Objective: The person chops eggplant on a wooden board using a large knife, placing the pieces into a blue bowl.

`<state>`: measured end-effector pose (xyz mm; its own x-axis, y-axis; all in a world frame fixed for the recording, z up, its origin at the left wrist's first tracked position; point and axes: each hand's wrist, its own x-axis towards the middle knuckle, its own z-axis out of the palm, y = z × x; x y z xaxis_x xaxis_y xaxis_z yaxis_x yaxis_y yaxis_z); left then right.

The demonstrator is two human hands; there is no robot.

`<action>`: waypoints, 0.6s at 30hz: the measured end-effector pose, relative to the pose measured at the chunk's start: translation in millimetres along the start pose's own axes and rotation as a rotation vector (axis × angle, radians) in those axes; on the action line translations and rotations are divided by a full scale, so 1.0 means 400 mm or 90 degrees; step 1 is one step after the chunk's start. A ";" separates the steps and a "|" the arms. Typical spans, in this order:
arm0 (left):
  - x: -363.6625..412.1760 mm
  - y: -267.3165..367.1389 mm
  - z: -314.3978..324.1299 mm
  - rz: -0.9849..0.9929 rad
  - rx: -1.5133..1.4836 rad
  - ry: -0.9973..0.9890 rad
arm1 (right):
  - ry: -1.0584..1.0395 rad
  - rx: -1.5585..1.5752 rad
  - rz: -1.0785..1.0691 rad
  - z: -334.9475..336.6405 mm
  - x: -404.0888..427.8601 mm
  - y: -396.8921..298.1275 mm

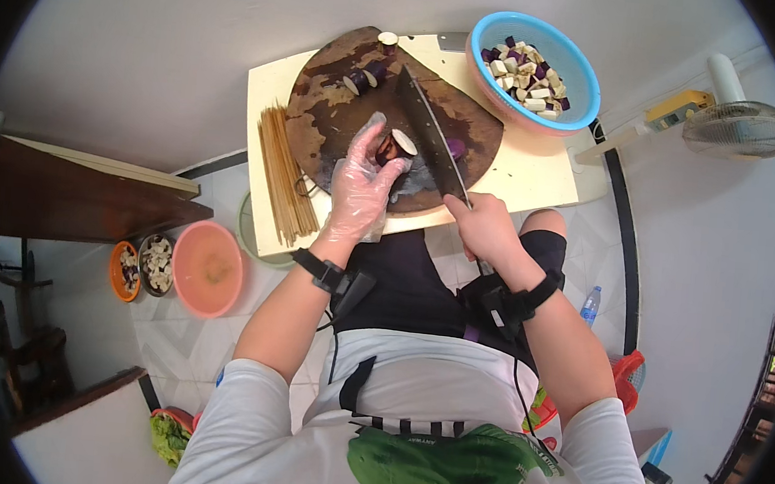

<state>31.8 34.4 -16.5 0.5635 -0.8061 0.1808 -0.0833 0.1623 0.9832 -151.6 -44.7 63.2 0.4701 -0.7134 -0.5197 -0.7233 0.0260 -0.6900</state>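
Observation:
My left hand (363,185), in a clear plastic glove, holds a cut eggplant piece (402,143) with a pale face between thumb and fingers over the round wooden chopping board (328,125). In my right hand (485,228), bare, is the handle of a wide cleaver (433,133). Its dark blade stands on edge just right of the held piece, pointing away from me. A purple piece (455,149) lies partly behind the blade. More eggplant pieces (362,80) lie at the board's far left, and one stands near its far edge (388,40).
A blue-rimmed basket (594,74) of eggplant chunks stands at the table's far right. Thin wooden sticks (283,176) lie left of the board. On the floor at left are a pink basin (208,269) and two smaller bowls of cut pieces. A fan (736,129) is at right.

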 end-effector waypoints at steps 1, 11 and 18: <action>-0.003 0.012 -0.008 0.035 -0.175 -0.014 | -0.006 0.004 -0.004 0.003 -0.007 0.011; -0.032 0.092 -0.046 -0.064 -0.204 -0.022 | 0.018 0.066 -0.058 -0.003 -0.091 0.061; -0.016 0.026 -0.066 -0.022 0.383 0.011 | -0.004 0.062 -0.041 -0.010 -0.121 0.062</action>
<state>48.9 56.2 -7.9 0.5868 -0.7952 0.1528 -0.5122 -0.2183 0.8307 -194.5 -12.6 73.1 0.5175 -0.7118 -0.4749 -0.6384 0.0483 -0.7682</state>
